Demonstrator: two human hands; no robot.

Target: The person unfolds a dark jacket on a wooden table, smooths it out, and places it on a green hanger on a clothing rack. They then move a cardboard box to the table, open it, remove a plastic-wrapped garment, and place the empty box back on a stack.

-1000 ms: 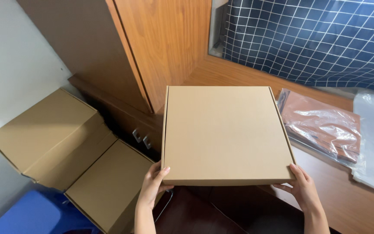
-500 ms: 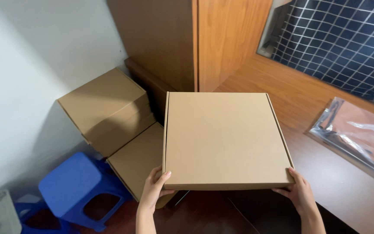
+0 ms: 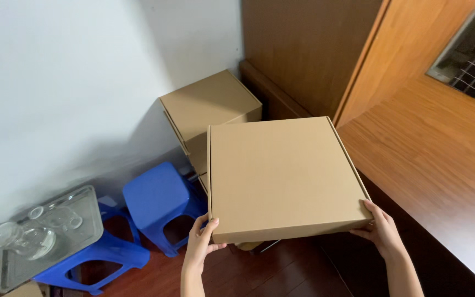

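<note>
We hold the flat square brown cardboard box (image 3: pixel 282 177) up in the air, left hand (image 3: pixel 202 246) and right hand (image 3: pixel 381 230) gripping its near corners, above the blue plastic stool (image 3: pixel 158 199), not set down yet.

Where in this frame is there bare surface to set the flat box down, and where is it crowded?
The wooden desktop right of the flat cardboard box, which the left hand and right hand hold, shows bare wood. The dark floor between the arms is open too. The left is crowded: stacked boxes, blue stools, a tray of glassware.
</note>
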